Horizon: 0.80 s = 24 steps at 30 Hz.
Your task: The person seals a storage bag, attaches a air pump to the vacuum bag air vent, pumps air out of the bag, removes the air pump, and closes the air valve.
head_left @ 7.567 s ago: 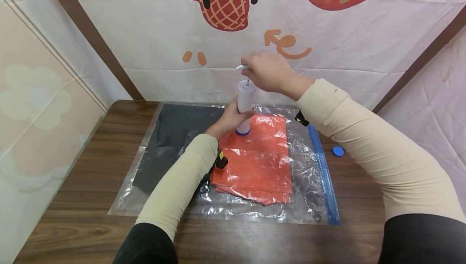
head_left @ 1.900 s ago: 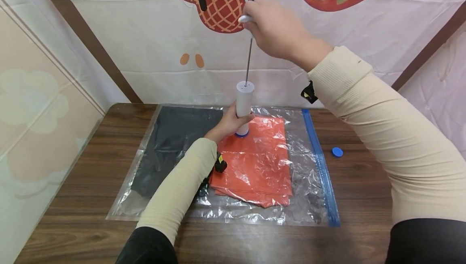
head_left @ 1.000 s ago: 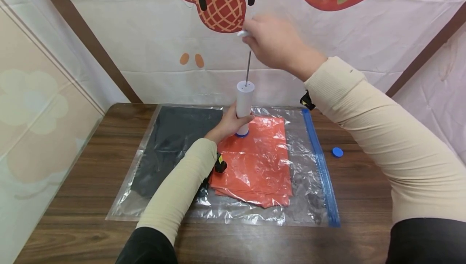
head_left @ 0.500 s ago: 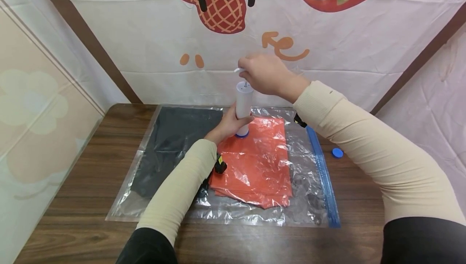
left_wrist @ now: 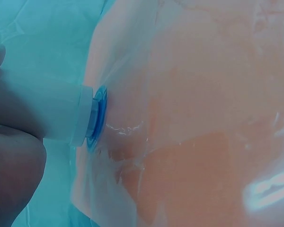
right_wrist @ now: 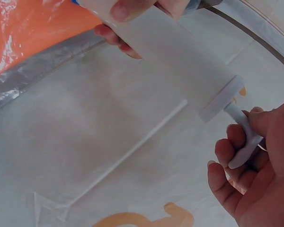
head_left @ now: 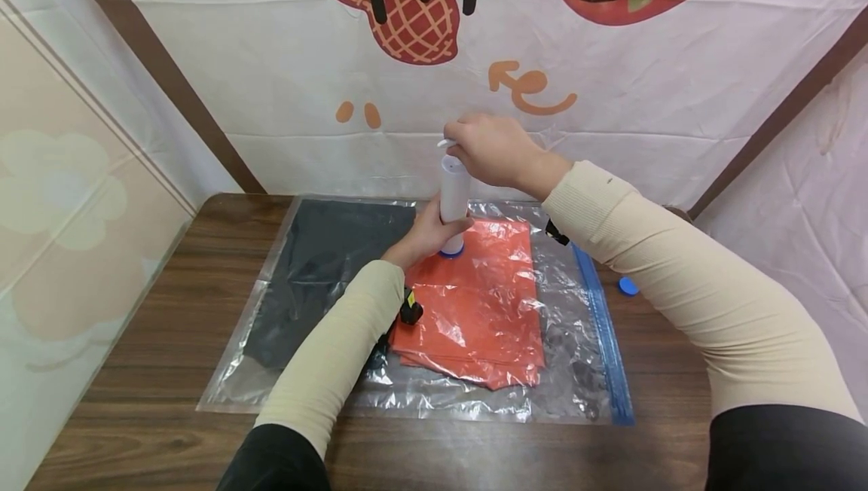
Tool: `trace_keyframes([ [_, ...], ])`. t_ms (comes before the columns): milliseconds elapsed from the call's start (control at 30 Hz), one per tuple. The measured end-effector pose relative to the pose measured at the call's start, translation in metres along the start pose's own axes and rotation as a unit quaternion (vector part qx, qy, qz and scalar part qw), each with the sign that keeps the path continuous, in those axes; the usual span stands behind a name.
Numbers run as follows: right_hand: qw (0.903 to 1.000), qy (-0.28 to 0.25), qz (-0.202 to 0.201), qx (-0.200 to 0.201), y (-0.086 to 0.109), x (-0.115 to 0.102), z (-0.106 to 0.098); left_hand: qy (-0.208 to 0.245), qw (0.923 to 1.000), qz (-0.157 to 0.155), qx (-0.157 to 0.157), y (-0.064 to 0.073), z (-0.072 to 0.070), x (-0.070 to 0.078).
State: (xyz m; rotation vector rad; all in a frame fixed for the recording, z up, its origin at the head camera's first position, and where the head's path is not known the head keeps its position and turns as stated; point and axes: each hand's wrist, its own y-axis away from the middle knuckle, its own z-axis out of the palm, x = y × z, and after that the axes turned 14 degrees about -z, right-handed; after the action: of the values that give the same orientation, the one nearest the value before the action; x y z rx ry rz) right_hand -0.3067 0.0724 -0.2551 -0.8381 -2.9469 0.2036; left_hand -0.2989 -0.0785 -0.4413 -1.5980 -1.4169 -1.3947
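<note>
A white hand pump (head_left: 453, 201) stands upright on the blue valve (head_left: 451, 253) of a clear vacuum storage bag (head_left: 566, 370). My left hand (head_left: 429, 233) grips its barrel low down. The right hand (head_left: 498, 150) holds the pump's T-shaped handle (right_wrist: 247, 142), fingers curled round it, close above the barrel's top. In the left wrist view, the pump's lower end meets the blue valve ring (left_wrist: 100, 118). Orange folded cloth (head_left: 475, 318) and dark folded cloth (head_left: 339, 250) lie flat inside the bag. The metal rod is out of sight.
A blue zip strip (head_left: 606, 340) runs along the bag's right edge. Beyond it, on the brown wooden table (head_left: 136, 355), lies a round blue cap (head_left: 628, 285), partly behind my right forearm. A printed curtain (head_left: 271, 47) hangs at the table's back edge.
My right hand rose with the handle, baring the metal rod, then came down until the handle sits near the barrel's top. The left hand and the barrel have stayed in place.
</note>
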Motion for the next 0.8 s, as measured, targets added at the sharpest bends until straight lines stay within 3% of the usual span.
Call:
trace_keyframes([
  [167,0.9999,-0.002,0.001,0.012,0.000,0.002,-0.015,0.002,1.0000,-0.006,0.000,0.000,0.000,-0.001],
  [467,0.9985,0.000,0.032,0.045,-0.005,0.003,-0.061,0.015,0.9999,0.003,-0.003,-0.001,0.001,-0.001],
  [800,0.9868,0.024,0.024,0.159,-0.009,0.005,-0.088,0.012,0.9999,0.000,-0.006,-0.002,0.000,-0.004],
])
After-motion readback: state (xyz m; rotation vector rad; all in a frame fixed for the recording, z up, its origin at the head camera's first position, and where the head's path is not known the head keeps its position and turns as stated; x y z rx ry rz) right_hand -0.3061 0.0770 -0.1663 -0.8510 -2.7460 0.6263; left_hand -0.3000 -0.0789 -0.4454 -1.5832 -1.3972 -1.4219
